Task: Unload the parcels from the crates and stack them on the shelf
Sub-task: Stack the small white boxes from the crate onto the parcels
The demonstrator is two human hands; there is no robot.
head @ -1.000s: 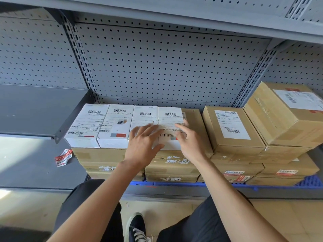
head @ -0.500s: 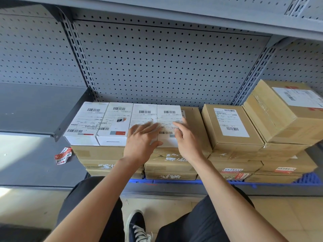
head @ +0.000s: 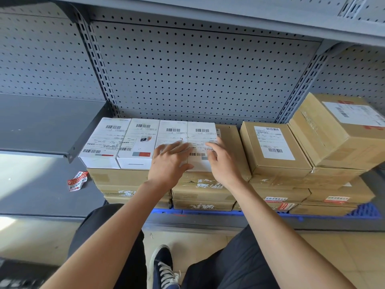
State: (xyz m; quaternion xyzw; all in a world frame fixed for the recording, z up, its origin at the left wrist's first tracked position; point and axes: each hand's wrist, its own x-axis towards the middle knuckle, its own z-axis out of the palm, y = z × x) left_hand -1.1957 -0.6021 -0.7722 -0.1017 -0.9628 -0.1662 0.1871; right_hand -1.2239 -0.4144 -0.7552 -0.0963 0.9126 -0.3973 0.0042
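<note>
Straight, slightly spread fingers (head: 177,147) of the left hand (head: 169,163) and right hand (head: 221,161) are laid flat on the rightmost white parcels (head: 201,140), apparently squaring that row atop the brown cartons (head: 200,184) near the shelf's (head: 52,197) front edge.

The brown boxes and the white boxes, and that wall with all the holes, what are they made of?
The brown boxes look like plain matte cardboard, sealed with shiny clear tape and bearing paper labels. The white boxes look like smooth white card, almost covered by printed barcode labels. The holed wall looks like grey painted sheet metal, going by its even punched holes and slotted uprights, though paint hides the bare surface.
</note>
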